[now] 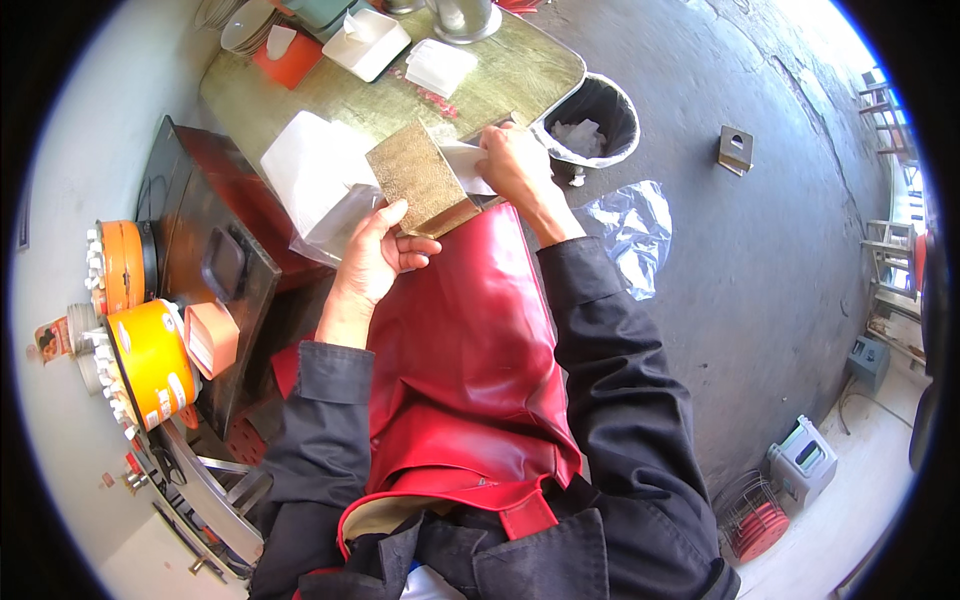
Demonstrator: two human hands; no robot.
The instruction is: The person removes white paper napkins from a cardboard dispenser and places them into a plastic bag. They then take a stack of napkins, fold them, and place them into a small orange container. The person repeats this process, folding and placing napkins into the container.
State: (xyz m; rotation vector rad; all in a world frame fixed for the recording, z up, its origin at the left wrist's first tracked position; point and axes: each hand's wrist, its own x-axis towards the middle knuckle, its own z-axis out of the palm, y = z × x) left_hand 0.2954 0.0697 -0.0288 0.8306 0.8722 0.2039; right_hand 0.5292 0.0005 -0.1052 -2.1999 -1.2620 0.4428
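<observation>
A gold-patterned tissue box (418, 178) is tilted over my red apron (469, 315), near the table's front edge. My left hand (375, 251) supports its lower left corner, thumb on the face and fingers beneath. At the box's right end, white tissue paper (465, 163) sticks out, and my right hand (517, 161) pinches it. How far the paper reaches inside is hidden by the box. To the left, a stack of white tissues (315, 161) in clear plastic wrap (337, 225) lies at the table edge, close to my left hand.
The greenish table (517, 64) bears a white tissue box (366, 43), a red tissue box (289, 60) and folded napkins (440, 67). Beside it stands a lined bin (622, 112). Clear plastic (634, 232) and a small box-like stool (735, 150) are on the floor. Orange pots (150, 367) stand left.
</observation>
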